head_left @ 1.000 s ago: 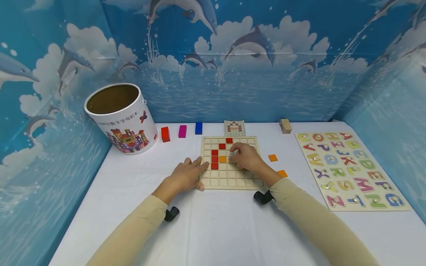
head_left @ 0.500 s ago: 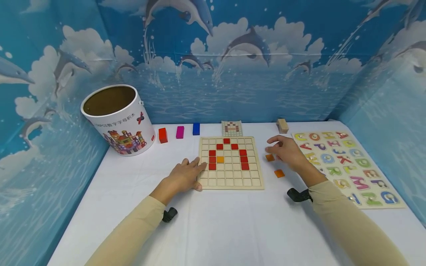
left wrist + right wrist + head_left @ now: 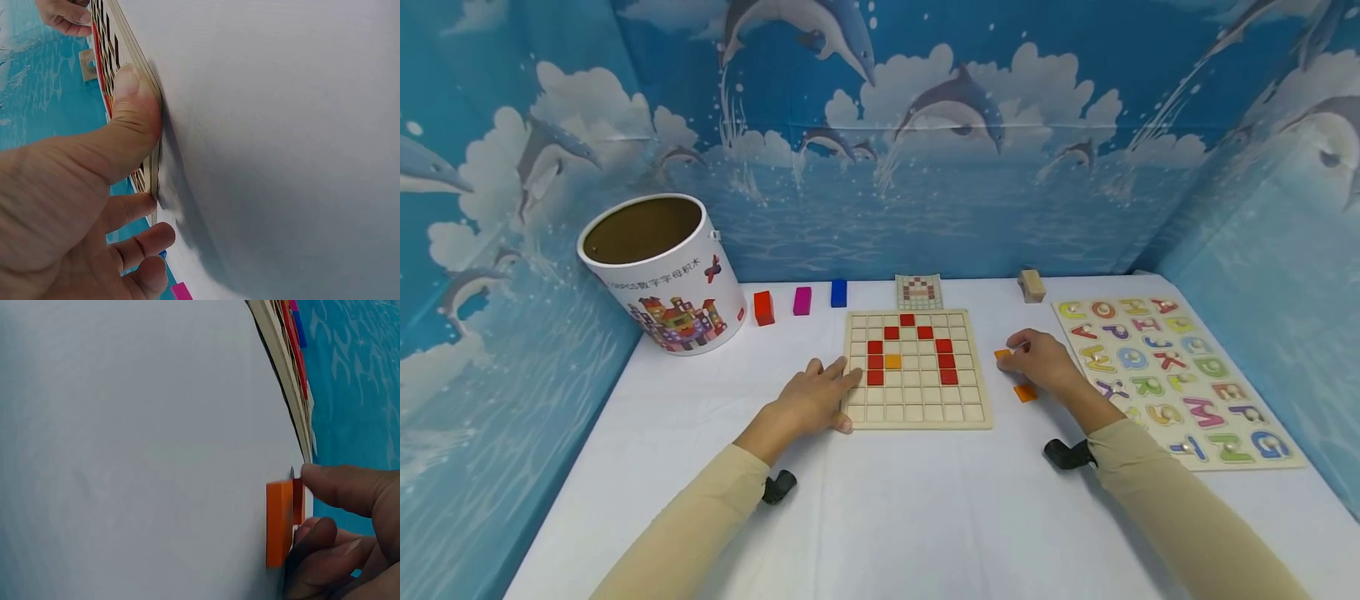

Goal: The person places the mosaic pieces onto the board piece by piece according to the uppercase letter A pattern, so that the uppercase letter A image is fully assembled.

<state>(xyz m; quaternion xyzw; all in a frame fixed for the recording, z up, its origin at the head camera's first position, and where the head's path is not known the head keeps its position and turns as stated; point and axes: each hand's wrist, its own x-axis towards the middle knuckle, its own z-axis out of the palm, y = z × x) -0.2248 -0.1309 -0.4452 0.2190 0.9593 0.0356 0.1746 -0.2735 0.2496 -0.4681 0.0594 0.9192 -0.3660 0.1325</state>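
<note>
Near edge of frame: two sleeved forearms reach up from the bottom over the white table (image 3: 910, 517).

Left hand (image 3: 808, 402), left of centre, lies flat with relaxed, spread fingers on the table, its thumb pressed to the near-left edge of the grid board (image 3: 916, 418). It grips nothing and only braces the board. The left wrist view confirms the thumb against the board's edge.

Right hand (image 3: 1043, 362), right of centre, has curled fingers pinching an orange tile (image 3: 1002, 354) just right of the board. The right wrist view shows thumb and fingertips on the tile's edges, with the tile at or barely off the table. A second orange tile (image 3: 1025, 392) lies just nearer, partly under the wrist.

On the board: a red arch of tiles, with one orange tile (image 3: 892, 362) placed inside it.

Judgement: best to pinch by the edges, lift clear, keep the left thumb braced so the board doesn't slide, then lower the tile square into its cell.

Far side, upper centre: pattern card (image 3: 918, 291).
</note>
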